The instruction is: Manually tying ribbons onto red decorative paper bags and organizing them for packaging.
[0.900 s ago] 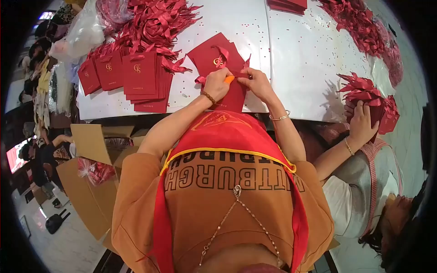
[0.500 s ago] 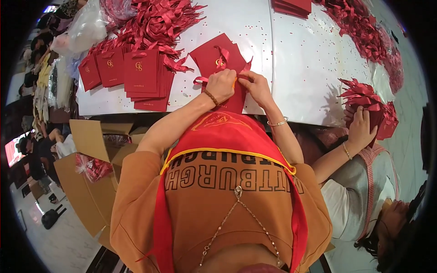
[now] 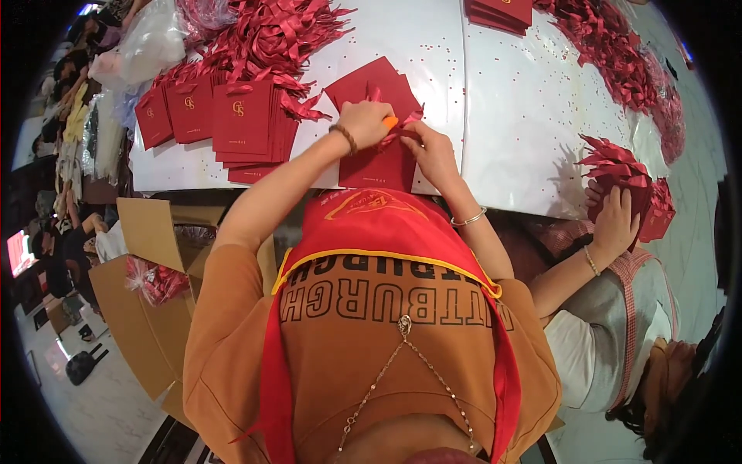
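A red paper bag [image 3: 376, 166] lies on the white table in front of me, with another red bag [image 3: 357, 83] under it, turned at an angle. My left hand [image 3: 365, 126] is closed over the upper part of the front bag, on its red ribbon [image 3: 387, 142]. Something small and orange [image 3: 390, 122] shows at its fingertips; I cannot make out what it is. To the right, my right hand [image 3: 431, 155] pinches the ribbon, one loose end sticking up beyond the fingers. The left hand's fingertips are partly hidden.
Stacked red bags [image 3: 241, 120] stand left, below a heap of red ribbons [image 3: 270, 39]. More bags [image 3: 498, 14] lie at the far edge. On the right, a co-worker's hand [image 3: 616, 220] holds ribboned bags. An open cardboard box [image 3: 147, 232] stands at lower left.
My left hand has moved up and slightly left across the bag, uncovering more of its lower front. My right hand stays close by, still pinching the ribbon.
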A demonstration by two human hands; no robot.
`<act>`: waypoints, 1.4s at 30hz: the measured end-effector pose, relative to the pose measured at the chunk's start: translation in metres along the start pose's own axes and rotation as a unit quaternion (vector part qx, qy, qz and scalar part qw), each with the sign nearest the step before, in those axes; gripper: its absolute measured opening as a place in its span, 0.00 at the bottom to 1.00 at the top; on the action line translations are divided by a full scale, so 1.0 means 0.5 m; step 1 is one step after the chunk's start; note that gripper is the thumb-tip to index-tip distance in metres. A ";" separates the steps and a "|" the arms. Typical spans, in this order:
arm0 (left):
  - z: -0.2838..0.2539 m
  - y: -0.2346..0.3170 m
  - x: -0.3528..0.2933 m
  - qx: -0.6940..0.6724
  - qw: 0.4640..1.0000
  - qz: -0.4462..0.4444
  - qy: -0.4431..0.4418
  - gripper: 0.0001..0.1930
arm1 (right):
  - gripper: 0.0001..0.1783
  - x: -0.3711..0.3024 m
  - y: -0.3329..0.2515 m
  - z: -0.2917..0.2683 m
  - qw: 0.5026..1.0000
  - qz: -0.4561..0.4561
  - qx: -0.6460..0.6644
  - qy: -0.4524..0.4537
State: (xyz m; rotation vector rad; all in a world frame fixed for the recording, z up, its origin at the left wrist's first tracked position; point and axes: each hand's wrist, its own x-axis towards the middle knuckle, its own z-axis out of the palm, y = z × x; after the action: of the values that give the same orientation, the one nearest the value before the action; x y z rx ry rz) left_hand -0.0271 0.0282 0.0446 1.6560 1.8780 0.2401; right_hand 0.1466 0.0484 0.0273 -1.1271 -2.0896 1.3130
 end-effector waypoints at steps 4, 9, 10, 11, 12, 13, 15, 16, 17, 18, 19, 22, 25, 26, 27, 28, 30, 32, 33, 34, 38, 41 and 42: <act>-0.036 -0.055 0.078 -0.104 0.955 0.136 -0.242 0.13 | 0.09 -0.002 -0.020 0.005 0.998 -0.043 -0.045 0.003; -0.065 -0.007 0.089 -0.106 0.928 0.049 -0.354 0.11 | 0.09 -0.001 -0.013 0.002 0.997 -0.058 -0.047 -0.006; -0.067 -0.002 0.088 -0.107 0.924 0.048 -0.365 0.10 | 0.09 0.000 -0.012 0.003 0.996 -0.078 -0.046 0.000; -0.058 -0.008 0.092 -0.106 0.924 0.049 -0.365 0.10 | 0.10 0.000 -0.010 0.004 0.994 -0.098 -0.046 0.005; -0.041 -0.019 0.096 -0.111 0.932 0.073 -0.336 0.09 | 0.10 -0.002 -0.010 0.004 0.994 -0.101 -0.045 0.003; -0.028 -0.029 0.098 -0.116 0.939 0.100 -0.308 0.08 | 0.10 -0.002 -0.009 0.003 0.995 -0.089 -0.049 -0.002; 0.002 -0.038 0.084 -0.159 0.950 0.079 -0.256 0.07 | 0.10 -0.004 -0.007 0.004 0.996 -0.077 -0.051 -0.005; 0.010 -0.039 0.076 -0.202 0.956 0.057 -0.204 0.06 | 0.09 -0.005 -0.006 0.006 0.995 -0.076 -0.060 0.005; 0.013 -0.041 0.075 -0.206 0.960 0.058 -0.183 0.06 | 0.09 -0.004 -0.005 0.008 0.995 -0.075 -0.069 0.015; 0.018 -0.042 0.072 -0.206 0.960 0.056 -0.181 0.06 | 0.09 -0.003 -0.005 0.006 0.995 -0.076 -0.068 0.014; 0.024 -0.043 0.069 -0.219 0.964 0.064 -0.135 0.06 | 0.09 -0.002 -0.005 0.003 0.995 -0.074 -0.059 0.010; 0.004 -0.050 0.072 -0.298 0.953 0.006 -0.057 0.07 | 0.09 -0.006 -0.017 -0.006 0.996 -0.078 -0.053 -0.002; -0.035 -0.063 0.071 -0.428 0.903 -0.041 -0.018 0.10 | 0.10 -0.007 -0.009 -0.003 0.995 -0.095 -0.040 0.005; -0.046 -0.065 0.066 -0.451 0.891 -0.044 -0.017 0.10 | 0.10 -0.007 -0.003 -0.002 0.994 -0.106 -0.024 0.021; -0.056 -0.083 0.061 -0.452 0.891 -0.047 -0.014 0.10 | 0.10 -0.006 -0.002 -0.001 0.994 -0.107 -0.023 0.018; -0.068 -0.105 0.062 -0.417 0.907 -0.065 0.007 0.11 | 0.10 -0.004 0.000 -0.001 0.995 -0.096 -0.026 0.012; -0.065 -0.121 0.061 -0.382 0.920 -0.085 0.030 0.11 | 0.10 -0.002 -0.002 -0.003 0.996 -0.085 -0.030 0.004; -0.037 -0.123 0.053 -0.321 0.943 -0.083 -0.029 0.12 | 0.10 0.001 -0.012 -0.010 0.997 -0.047 -0.050 -0.035; -0.022 -0.106 0.045 -0.258 0.965 0.013 0.036 0.16 | 0.10 0.001 -0.011 -0.011 0.997 -0.047 -0.049 -0.035; -0.034 -0.083 0.024 -0.182 0.983 -0.001 0.029 0.21 | 0.10 0.001 -0.010 -0.012 0.997 -0.049 -0.042 -0.039; -0.025 -0.099 0.012 -0.162 0.978 -0.028 0.124 0.22 | 0.10 -0.001 -0.005 -0.014 0.999 -0.026 -0.029 -0.036; -0.031 -0.071 -0.017 -0.142 0.974 -0.015 0.177 0.21 | 0.11 0.000 -0.012 -0.015 0.999 -0.030 0.001 -0.021; -0.034 -0.059 -0.025 -0.114 0.974 -0.003 0.195 0.20 | 0.11 0.000 -0.016 -0.015 0.999 -0.029 0.001 -0.021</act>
State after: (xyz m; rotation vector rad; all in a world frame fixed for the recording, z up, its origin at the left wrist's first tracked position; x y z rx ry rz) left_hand -0.0609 0.0147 0.0469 1.5241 2.0422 0.7996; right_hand 0.1485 0.0508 0.0376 -1.0389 -2.1346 1.3218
